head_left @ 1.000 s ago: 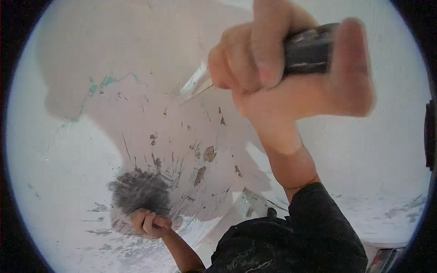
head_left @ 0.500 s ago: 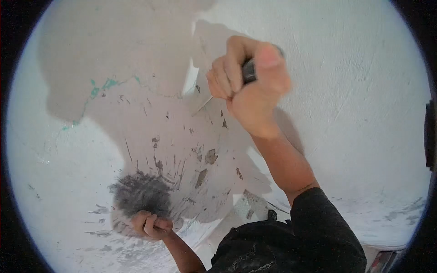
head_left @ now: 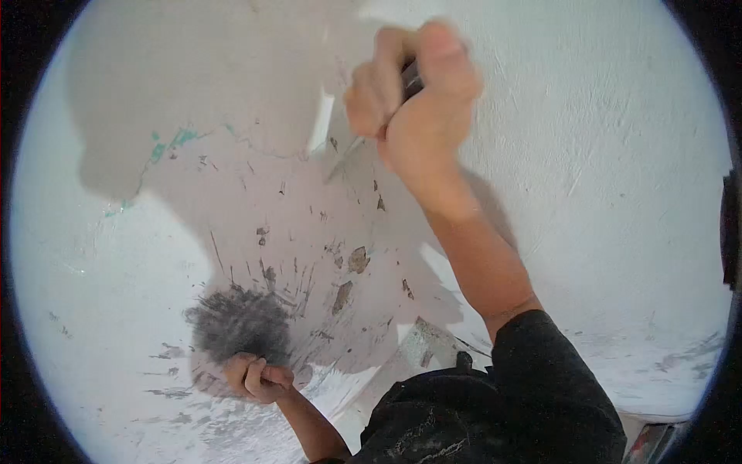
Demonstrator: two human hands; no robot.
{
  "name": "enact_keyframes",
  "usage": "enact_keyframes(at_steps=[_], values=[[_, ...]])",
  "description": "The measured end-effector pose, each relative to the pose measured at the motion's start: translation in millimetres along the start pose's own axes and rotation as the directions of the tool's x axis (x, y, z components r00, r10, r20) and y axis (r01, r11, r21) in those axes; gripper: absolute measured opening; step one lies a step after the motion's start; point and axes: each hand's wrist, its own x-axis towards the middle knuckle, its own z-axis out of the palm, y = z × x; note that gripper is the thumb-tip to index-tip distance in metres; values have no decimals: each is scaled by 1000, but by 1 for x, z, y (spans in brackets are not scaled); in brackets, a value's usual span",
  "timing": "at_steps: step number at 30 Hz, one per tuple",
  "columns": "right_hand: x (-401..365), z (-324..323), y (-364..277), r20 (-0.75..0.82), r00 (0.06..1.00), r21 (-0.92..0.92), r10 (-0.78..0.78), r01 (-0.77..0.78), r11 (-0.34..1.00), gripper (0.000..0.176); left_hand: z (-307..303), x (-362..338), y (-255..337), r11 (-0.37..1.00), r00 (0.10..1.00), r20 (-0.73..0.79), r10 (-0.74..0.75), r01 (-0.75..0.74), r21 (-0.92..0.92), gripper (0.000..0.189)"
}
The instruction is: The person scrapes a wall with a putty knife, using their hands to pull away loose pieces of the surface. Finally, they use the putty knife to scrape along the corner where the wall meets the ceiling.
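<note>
My right hand [head_left: 421,100] is raised at the upper middle, its fingers wrapped round the dark handle [head_left: 412,80] of a tool. A thin, pale blade [head_left: 345,161] sticks out below that fist, close to the wall. Low on the left, my left hand [head_left: 259,378] is closed at the lower edge of a dark grey, fuzzy round thing [head_left: 241,325]; its grip point is hidden by the fingers. Chipped brown spots [head_left: 358,260] and dark scratches mark the white wall [head_left: 587,155] between the hands.
Green patches [head_left: 184,138] run along a crack at the upper left. A pale, worn ledge [head_left: 425,348] lies near my dark shirt. Dark objects show at the right edge [head_left: 730,232] and the lower right corner [head_left: 651,443]. Shadows cover part of the wall.
My right hand has moved up and slightly left with the tool, and is blurred. The left hand has hardly moved.
</note>
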Motion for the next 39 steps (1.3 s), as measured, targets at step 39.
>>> enact_keyframes(at_steps=[39], values=[[-43, -6, 6, 647, 734, -75, -205, 329, 941, 43, 4, -1, 1, 998, 998, -43, -54, 53, -36, 14]])
